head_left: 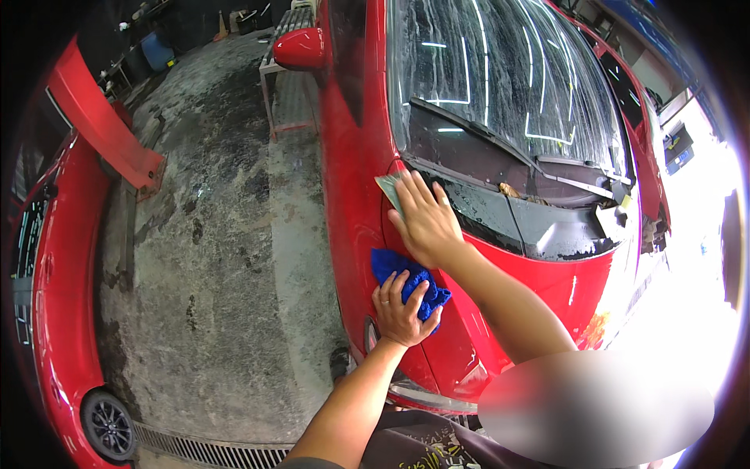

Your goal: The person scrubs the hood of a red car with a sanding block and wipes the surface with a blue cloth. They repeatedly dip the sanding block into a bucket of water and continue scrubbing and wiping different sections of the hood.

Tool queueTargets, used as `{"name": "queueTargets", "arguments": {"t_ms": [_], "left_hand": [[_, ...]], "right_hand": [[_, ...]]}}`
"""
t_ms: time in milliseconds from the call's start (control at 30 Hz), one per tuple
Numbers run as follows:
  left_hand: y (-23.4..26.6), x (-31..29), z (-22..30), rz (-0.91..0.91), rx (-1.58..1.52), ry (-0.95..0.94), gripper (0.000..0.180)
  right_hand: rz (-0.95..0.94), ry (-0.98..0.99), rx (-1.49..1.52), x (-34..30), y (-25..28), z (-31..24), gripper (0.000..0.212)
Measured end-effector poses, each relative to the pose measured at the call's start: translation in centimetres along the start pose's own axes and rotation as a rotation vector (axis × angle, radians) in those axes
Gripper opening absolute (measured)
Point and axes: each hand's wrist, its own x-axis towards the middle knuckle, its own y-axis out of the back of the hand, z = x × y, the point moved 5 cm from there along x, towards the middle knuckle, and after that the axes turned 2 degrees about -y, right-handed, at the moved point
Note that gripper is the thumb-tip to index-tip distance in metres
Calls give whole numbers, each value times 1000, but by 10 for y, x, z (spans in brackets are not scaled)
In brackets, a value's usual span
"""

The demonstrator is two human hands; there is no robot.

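My right hand lies with long, straight fingers on the rear corner of the red car's hood, just below the windshield. Under its fingers it presses a thin pale green sheet, perhaps sandpaper; a corner sticks out on the left. Nearer to me, my left hand has its fingers curled over a crumpled blue cloth on the fender. The cloth bunches out beyond the fingertips. Part of the sheet and of the cloth is hidden by my hands.
Wiper arms cross the streaked windshield. A red side mirror juts out near a metal bench. Left stand a red post and another red car. A floor grate runs along the bottom.
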Motion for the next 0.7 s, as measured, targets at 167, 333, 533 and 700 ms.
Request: {"name": "queueTargets", "arguments": {"t_ms": [167,333,533,700], "left_hand": [[-2,4,5,-21,-9,-3,67],[0,0,1,-10,4,-9,68],[-4,4,7,-6,-20,-22,68],[3,0,2,-22,13,-20,66]], "right_hand": [[28,59,90,4,7,11,74],[-81,27,130,0,9,9,82],[18,14,125,24,6,11,86],[-118,39,39,-23,8,11,90]]}}
